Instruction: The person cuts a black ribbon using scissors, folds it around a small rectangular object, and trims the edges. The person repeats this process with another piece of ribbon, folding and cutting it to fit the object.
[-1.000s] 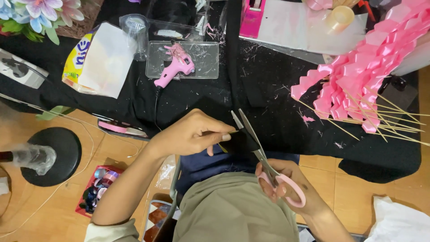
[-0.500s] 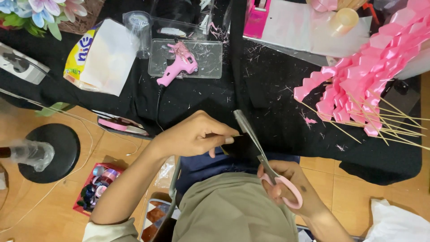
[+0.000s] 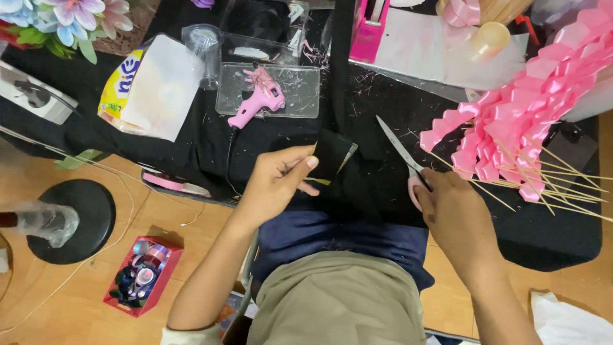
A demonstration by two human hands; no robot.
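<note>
While my left hand (image 3: 278, 185) pinches a small black square of paper-like sheet (image 3: 332, 156) between thumb and fingertips, the other fingers curl loosely under it, and the sheet is hard to pick out against the black cloth-covered table (image 3: 383, 191) beneath; only its pale edges give its outline away. My right hand (image 3: 456, 220) lies closed over the pink handles of a pair of steel-bladed scissors (image 3: 399, 148), so the handle loops are almost wholly hidden under my palm and I cannot tell which fingers pass through them. The blades point up and to the left, pressed together, resting on the cloth just to the right of the sheet and apart from it. Near my right hand a bundle of pink folded ribbon pieces on thin wooden skewers (image 3: 523, 137) runs off the right edge. Farther up, a pink hot glue gun (image 3: 258, 102) lies on a clear plastic tray (image 3: 300, 89), its cord trailing down toward my left wrist. On the wooden floor at lower left a red box of tape rolls (image 3: 143, 275) sits beside a round black stand base (image 3: 73, 217).
</note>
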